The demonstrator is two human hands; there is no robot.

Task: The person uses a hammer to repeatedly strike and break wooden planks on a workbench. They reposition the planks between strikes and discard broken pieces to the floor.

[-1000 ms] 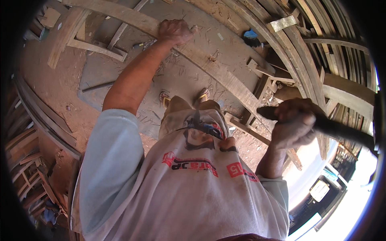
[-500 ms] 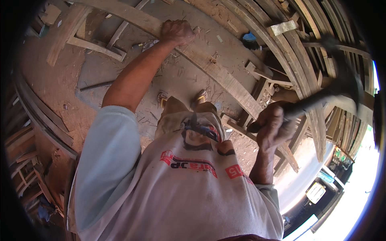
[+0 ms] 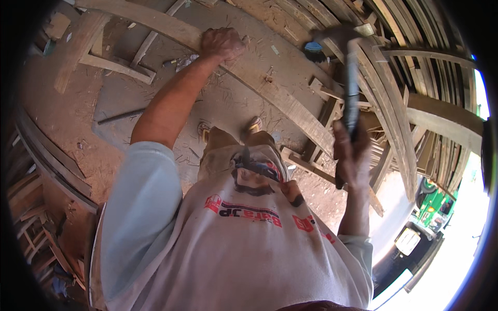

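A long wooden plank [image 3: 290, 106] runs slantwise in front of me, from the upper left down toward the right. My left hand [image 3: 224, 44] is closed over the plank's far part, knuckles up; whether anything small is tucked inside the fingers is hidden. In my right hand [image 3: 354, 155] is a hammer [image 3: 352, 85], gripped low on its dark handle. The hammer points away from me, its head [image 3: 340, 35] blurred by motion and apart from the plank. A small dark spot [image 3: 268, 79] shows on the plank between my hands.
Stacked curved timbers [image 3: 386, 93] fill the right side. A wooden frame [image 3: 116, 67] lies at the upper left, near a dark rod [image 3: 122, 116] on the floor. Nails or slivers litter the ground around my feet [image 3: 254, 125]. A green machine [image 3: 433, 207] stands at the lower right.
My right hand has swung the hammer from pointing right to pointing away from me, its head moving leftward. My left hand keeps its hold on the plank. The green machine has come into view.
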